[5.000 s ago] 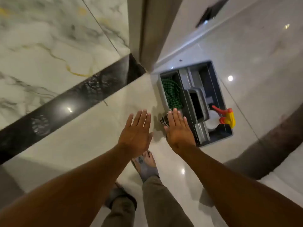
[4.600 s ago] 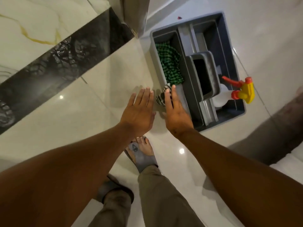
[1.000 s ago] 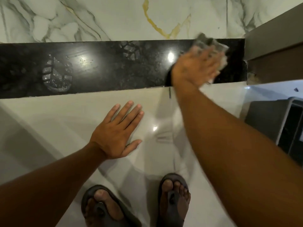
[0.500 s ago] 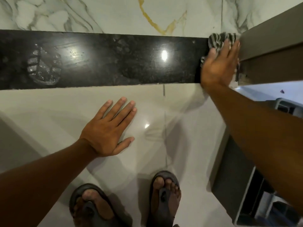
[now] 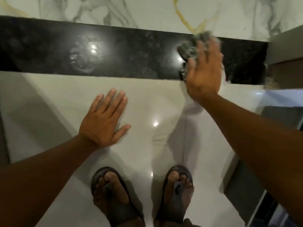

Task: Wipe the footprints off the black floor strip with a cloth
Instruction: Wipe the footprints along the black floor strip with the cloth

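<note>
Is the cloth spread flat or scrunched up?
Scrunched up: the cloth bulges in lumpy folds under the right hand, though it is blurred.

**Strip across the floor, a hand on each side of its near edge**

The floor strip (image 5: pixel 131 61) runs left to right across the far part of the floor, with the far tiles (image 5: pixel 147 10) behind it and the near tiles (image 5: pixel 49 104) before it. A footprint (image 5: pixel 82 60) lies on the strip, left of centre. Toward the strip's right end the cloth (image 5: pixel 188 49) lies on it, under the right hand (image 5: pixel 205 71), whose heel reaches back over the strip's near edge. The left hand (image 5: pixel 105 122) rests flat on the near tiles, before the strip and left of the right hand. Two sandalled feet (image 5: pixel 113 194) stand nearest the camera, between the arms. A door frame (image 5: pixel 287 45) stands at the strip's right end. A container (image 5: pixel 242 190), only partly in view, sits before the frame at the right edge.
</note>
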The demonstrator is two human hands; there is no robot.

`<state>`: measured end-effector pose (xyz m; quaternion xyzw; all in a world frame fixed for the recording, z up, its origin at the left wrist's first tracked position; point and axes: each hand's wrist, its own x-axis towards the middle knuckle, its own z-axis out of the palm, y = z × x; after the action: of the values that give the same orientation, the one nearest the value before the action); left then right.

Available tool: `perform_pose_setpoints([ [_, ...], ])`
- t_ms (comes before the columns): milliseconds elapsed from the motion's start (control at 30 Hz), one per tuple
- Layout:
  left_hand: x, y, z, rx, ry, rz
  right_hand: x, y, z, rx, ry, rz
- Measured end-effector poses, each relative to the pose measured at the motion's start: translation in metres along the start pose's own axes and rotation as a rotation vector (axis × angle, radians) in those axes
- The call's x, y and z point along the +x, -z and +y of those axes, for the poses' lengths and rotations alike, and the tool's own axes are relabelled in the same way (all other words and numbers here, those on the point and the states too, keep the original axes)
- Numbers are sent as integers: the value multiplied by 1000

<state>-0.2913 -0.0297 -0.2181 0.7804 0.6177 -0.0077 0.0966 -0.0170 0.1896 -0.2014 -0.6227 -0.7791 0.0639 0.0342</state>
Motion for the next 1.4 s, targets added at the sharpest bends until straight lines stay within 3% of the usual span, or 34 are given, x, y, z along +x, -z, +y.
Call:
perform_pose_setpoints([
  [100, -7, 0, 6, 2, 133, 32, 0, -10, -68, 84, -654, 144],
  [133, -4, 0, 10, 2, 145, 17, 5, -12, -98, 92, -785, 149],
  [200, -1, -1, 13, -14, 151, 8, 16, -17, -152, 115, -815, 97],
  [300, -1, -1, 15, -28, 152, 31, 15, -29, -204, 87, -412, 18],
  [367, -37, 6, -12, -22, 236, 77, -6, -33, -239, 88, 200, -137],
  [433, -58, 1, -46, -23, 250, 53, 6, -37, -218, 79, 696, -230],
  [467, -80, 1, -77, 2, 285, 48, 16, -45, -213, 79, 847, -252],
  [500, -88, 0, -92, 24, 285, 43, 24, -41, -184, 59, 869, -234],
  [567, -106, -1, -113, 17, 366, 42, 12, -36, -147, 52, 662, -134],
  [633, -110, 2, -107, 10, 544, 35, -17, -37, -142, 67, 186, -58],
  [733, -90, 4, -81, -54, 661, 40, -24, -40, -204, 109, -542, 20],
  [800, -76, 6, -71, -81, 648, 46, -7, -41, -255, 122, -688, 27],
  [867, -74, 4, -67, -79, 657, 37, 0, -49, -305, 135, -538, -13],
  [967, -76, -1, -73, -41, 810, 47, -2, -59, -359, 141, -77, -117],
  [1067, -74, 3, -75, -96, 908, 42, -6, -42, -317, 65, 635, -289],
  [1133, -76, 3, -75, -108, 893, 43, -2, -32, -247, 89, 877, -300],
  [1167, -76, 2, -75, -101, 884, 45, -1, -28, -209, 92, 811, -256],
  [1200, -76, 1, -76, -91, 881, 46, -2, -25, -178, 93, 624, -189],
  [1267, -76, -1, -77, -83, 881, 42, -10, -25, -151, 74, 46, -61],
  [1333, -75, -2, -76, -88, 886, 43, -14, -34, -182, 53, -434, 25],
  [1400, -77, -4, -78, -78, 887, 44, -6, -44, -244, 62, -653, 68],
])
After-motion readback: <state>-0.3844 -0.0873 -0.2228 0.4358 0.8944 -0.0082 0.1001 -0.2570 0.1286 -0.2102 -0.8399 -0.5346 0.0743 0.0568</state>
